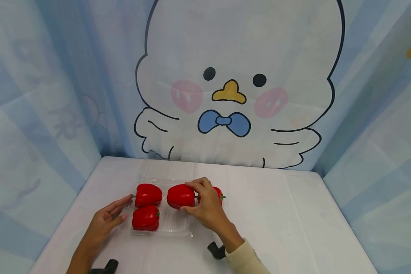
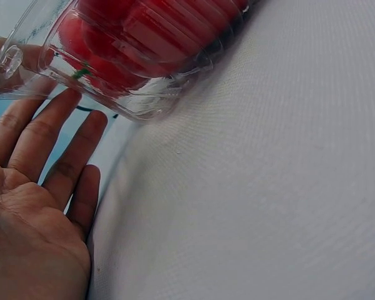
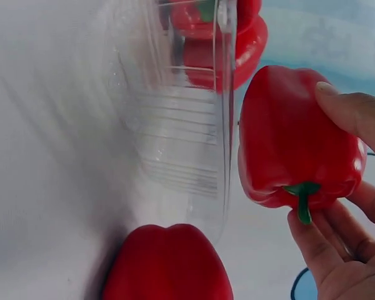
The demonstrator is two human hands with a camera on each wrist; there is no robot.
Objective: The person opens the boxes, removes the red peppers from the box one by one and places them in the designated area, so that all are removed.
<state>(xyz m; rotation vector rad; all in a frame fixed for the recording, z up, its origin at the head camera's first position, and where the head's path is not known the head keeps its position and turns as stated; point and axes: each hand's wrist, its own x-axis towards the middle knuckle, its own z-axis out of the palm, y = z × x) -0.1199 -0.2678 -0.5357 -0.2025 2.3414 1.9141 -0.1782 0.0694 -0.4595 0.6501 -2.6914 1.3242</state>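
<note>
My right hand (image 1: 210, 207) grips a red bell pepper (image 1: 179, 196) with a green stem, thumb on one side and fingers on the other. In the right wrist view this pepper (image 3: 297, 134) is raised beside the rim of a clear plastic container (image 3: 222, 156). Two red bell peppers, one farther back (image 1: 148, 194) and one nearer (image 1: 145, 219), lie in the container's left half. My left hand (image 1: 102, 224) is at the container's left edge; its fingers, mostly straight, touch the clear plastic in the left wrist view (image 2: 40, 165).
Another red bell pepper (image 1: 219, 195) rests on the white table (image 1: 277, 224) right of the container, partly hidden by my right hand. The container's clear lid stands open toward the back. A curtain with a cartoon bird (image 1: 233, 45) hangs behind the table.
</note>
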